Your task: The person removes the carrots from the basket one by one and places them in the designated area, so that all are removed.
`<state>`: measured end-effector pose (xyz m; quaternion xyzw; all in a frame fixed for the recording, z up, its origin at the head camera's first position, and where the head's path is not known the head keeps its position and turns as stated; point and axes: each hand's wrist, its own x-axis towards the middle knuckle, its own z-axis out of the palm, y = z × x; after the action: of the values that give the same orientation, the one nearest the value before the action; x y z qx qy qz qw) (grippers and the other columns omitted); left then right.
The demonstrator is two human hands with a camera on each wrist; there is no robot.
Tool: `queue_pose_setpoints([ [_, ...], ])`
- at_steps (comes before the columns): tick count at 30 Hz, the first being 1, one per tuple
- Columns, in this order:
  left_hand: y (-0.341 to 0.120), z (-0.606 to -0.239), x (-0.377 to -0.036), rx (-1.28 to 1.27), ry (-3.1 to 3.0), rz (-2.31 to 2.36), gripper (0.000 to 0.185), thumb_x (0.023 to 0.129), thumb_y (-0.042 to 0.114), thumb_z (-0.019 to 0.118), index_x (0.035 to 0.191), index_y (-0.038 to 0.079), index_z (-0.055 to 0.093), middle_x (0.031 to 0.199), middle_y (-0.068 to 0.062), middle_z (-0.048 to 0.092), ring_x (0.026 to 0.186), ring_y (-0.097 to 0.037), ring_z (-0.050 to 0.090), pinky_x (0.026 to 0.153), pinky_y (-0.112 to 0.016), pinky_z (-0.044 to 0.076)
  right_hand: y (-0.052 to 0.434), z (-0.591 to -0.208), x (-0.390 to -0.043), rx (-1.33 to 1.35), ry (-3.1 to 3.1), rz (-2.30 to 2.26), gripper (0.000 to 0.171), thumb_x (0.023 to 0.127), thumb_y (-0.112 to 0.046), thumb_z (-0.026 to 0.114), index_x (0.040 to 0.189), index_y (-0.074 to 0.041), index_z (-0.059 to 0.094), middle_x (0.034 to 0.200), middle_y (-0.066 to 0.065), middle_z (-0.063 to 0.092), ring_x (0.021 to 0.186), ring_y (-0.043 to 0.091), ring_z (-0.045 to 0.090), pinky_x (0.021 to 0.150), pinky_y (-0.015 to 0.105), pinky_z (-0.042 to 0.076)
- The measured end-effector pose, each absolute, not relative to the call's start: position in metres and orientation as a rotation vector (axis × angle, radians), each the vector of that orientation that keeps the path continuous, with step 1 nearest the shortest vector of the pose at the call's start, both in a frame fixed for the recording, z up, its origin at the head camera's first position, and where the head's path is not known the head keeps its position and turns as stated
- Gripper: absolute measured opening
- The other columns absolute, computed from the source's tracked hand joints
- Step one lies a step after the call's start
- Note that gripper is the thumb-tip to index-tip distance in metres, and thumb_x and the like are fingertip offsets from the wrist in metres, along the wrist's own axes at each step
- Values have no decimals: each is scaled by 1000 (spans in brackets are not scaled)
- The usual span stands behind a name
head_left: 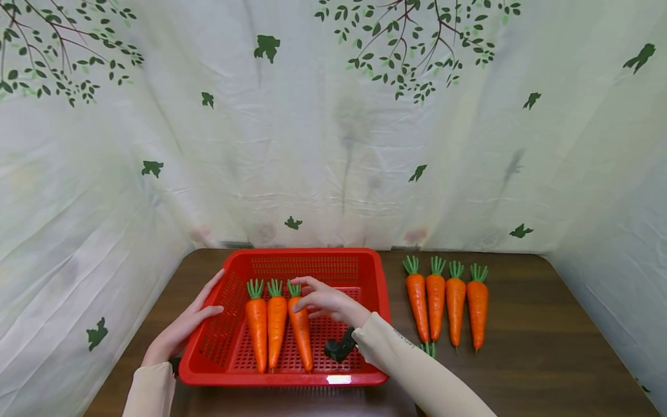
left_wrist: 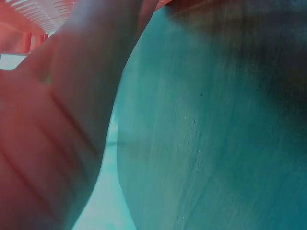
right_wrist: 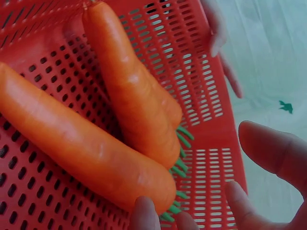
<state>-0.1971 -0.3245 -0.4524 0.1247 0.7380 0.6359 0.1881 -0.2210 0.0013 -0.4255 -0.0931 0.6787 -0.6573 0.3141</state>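
Carrots (head_left: 277, 329): lying three abreast in the red perforated basket (head_left: 283, 379) near the desk's (head_left: 531, 330) far-left corner; hovering over the rightmost with right hand (head_left: 327, 301), fingers spread; resting left hand (head_left: 180, 331), fingers straight, on the basket's left rim.

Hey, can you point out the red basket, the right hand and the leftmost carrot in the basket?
Red basket (head_left: 260, 379): head view, on its front rim.
Right hand (head_left: 333, 302): head view, on its back.
Leftmost carrot (head_left: 257, 327): head view, on its orange body.

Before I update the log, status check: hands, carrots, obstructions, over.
Left hand at red basket, left side. Right hand over its rightmost carrot, contact unclear. Three carrots inside. Nothing visibly blocking.
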Motion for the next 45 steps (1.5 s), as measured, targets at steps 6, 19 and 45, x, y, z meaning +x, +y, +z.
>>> queue_pose_setpoints([
  [6, -329, -454, -200, 383, 2012, 1810, 73, 100, 12, 43, 154, 32, -2, 151, -24, 2, 115, -32, 49, 85, -44, 49, -1, -429, -220, -246, 1839, -1688, 62, 82, -3, 66, 140, -12, 46, 148, 19, 28, 110, 31, 51, 95, 55, 39],
  [19, -332, -460, -202, 432, 1869, 1873, 72, 100, 9, 40, 153, 34, -3, 149, -22, -2, 117, -29, 48, 88, -48, 47, -14, -436, -219, -205, 1925, -1582, 62, 79, 1, 68, 137, -14, 50, 147, 17, 30, 111, 31, 49, 86, 54, 43],
  [45, -332, -464, -203, 415, 1873, 1870, 73, 98, 8, 41, 152, 34, 0, 146, -25, 3, 115, -31, 49, 86, -52, 48, -24, -443, -213, -159, 2130, -1579, 57, 67, 16, 70, 116, -8, 57, 127, 16, 37, 69, 24, 49, 54, 38, 48],
])
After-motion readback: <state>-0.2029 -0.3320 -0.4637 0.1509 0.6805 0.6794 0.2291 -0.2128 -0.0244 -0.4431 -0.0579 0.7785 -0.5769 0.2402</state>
